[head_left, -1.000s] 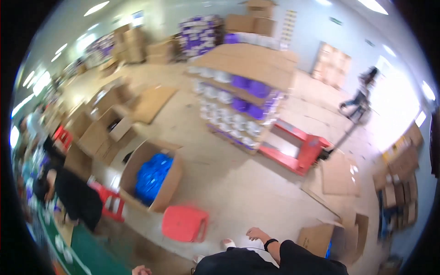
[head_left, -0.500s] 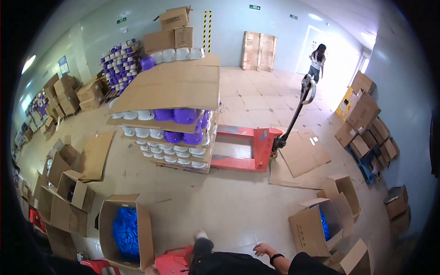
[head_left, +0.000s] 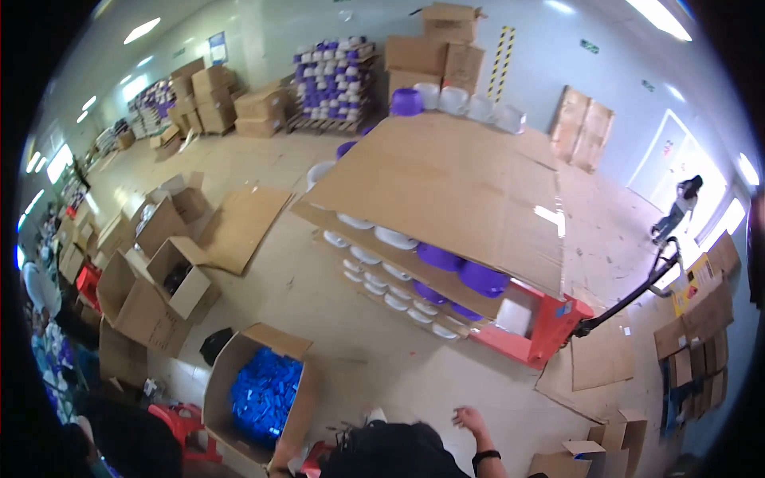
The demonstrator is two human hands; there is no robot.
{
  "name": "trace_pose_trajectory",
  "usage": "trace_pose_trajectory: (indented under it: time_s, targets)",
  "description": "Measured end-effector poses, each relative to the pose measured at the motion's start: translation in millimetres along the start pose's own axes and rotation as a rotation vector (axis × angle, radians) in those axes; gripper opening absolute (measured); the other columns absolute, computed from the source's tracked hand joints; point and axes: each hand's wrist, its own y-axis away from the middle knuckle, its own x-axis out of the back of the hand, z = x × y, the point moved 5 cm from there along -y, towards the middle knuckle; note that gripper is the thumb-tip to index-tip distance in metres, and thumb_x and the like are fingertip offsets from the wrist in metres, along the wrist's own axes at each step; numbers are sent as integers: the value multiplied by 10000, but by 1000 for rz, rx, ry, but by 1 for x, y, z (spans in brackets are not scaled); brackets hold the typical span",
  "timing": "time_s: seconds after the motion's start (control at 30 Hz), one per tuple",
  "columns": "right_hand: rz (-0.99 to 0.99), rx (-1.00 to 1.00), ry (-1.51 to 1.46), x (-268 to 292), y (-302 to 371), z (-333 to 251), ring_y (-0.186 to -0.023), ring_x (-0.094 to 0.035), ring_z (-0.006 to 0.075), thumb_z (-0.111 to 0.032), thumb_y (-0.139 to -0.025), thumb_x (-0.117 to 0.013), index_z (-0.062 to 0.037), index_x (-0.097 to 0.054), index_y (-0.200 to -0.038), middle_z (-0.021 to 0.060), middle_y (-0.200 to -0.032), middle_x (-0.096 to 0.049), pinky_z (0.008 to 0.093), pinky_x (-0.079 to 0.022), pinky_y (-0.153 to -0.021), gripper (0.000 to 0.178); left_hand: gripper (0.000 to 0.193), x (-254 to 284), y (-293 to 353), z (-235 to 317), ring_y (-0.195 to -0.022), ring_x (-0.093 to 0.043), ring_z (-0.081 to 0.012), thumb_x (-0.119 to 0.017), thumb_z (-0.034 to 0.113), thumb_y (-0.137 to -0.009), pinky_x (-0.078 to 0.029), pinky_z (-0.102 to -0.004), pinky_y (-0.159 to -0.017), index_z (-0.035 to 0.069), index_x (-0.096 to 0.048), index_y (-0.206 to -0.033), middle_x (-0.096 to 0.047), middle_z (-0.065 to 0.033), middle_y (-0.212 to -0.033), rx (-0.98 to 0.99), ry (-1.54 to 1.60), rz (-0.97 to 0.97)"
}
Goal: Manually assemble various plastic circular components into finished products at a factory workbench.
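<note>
My right hand (head_left: pixel 468 420), with a dark band at the wrist, hangs over the floor in front of the loaded pallet. Its fingers look loosely apart and nothing shows in them. A small skin-coloured patch, apparently my left hand (head_left: pixel 279 464), is at the lower edge beside a cardboard box (head_left: pixel 298 410). Its fingers cannot be made out. Many small blue plastic pieces (head_left: pixel 267 390) fill that box. Dark clothing (head_left: pixel 390 450) covers the lower middle.
Ahead, a red pallet jack (head_left: pixel 550 331) stands at a stack of white and purple bowl-like tubs topped by a cardboard sheet (head_left: pixel 446 183). Open cartons (head_left: pixel 159 303) and a red stool (head_left: pixel 185 426) are on the left. A person (head_left: pixel 679 209) is near the far-right doorway.
My view has swung left, so the tub stack and pallet jack sit further right and look nearer. My right hand still hangs free. The distant person remains near the doorway.
</note>
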Motion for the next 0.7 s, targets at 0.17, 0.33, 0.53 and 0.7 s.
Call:
trace_pose_trajectory:
  time_s: [0.17, 0.33, 0.53, 0.7]
  targets:
    - [-113, 125, -22, -49, -71, -136, -730, -659, 189, -177, -906, -458, -16, -591, -1105, 125, -853, -672, 295, -523, -618, 288, 234, 114, -167, -111, -675, -625, -349, -516, 236, -807, -496, -458, -604, 38, -621, -742, -637, -162, -733, 32, 163, 553]
    - [-68, 11, -66, -61, -124, -144, -733, -667, 214, -164, -898, -459, -16, -582, -1115, 147, -873, -674, 305, -529, -618, 290, 229, 344, -350, -9, -678, -600, -108, -541, 211, -922, -470, -253, -571, 20, -595, -1035, -641, -53, -794, 24, 736, 421]
    - [109, -203, -358, -94, -195, -126, -666, -664, 228, -207, -887, -533, -24, -617, -1061, 174, -824, -676, 322, -530, -577, 266, 299, 550, -477, 125, -743, -588, -88, -562, 125, -887, -470, -215, -599, 12, -496, -1156, -627, -45, -840, -351, 742, 389]
    - [198, -145, -479, -120, -232, -143, -696, -671, 263, -346, -893, -554, -38, -576, -1084, 181, -878, -669, 337, -523, -573, 363, 385, 657, -603, 191, -878, -597, -111, -588, 119, -867, -496, -250, -675, 44, -464, -1224, -633, -48, -919, -584, 572, 276]
